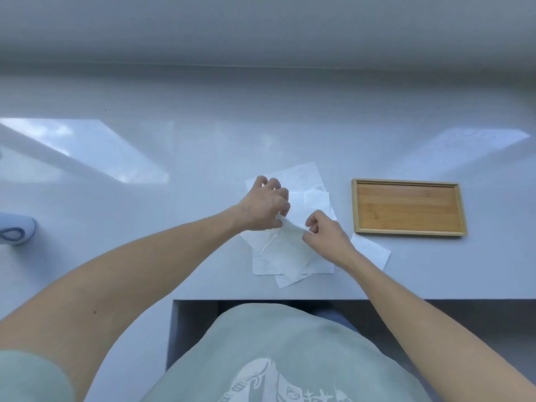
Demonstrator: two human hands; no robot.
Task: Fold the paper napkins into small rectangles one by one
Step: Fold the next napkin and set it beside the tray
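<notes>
Left hand (265, 206): grip closed on one end of the top napkin (287, 248), pinching its far edge.
Right hand (324, 232): grip closed on the other end of that edge, probably to keep it taut for a straight fold.
Top napkin: far edge lifted, rest draped over the loose pile (304, 181) at the near middle of the surface (174, 227).
Wooden tray (355, 207): empty, just right of the pile, likely awaiting folded pieces.
Stage: apparently first napkin, fold not yet creased.
</notes>
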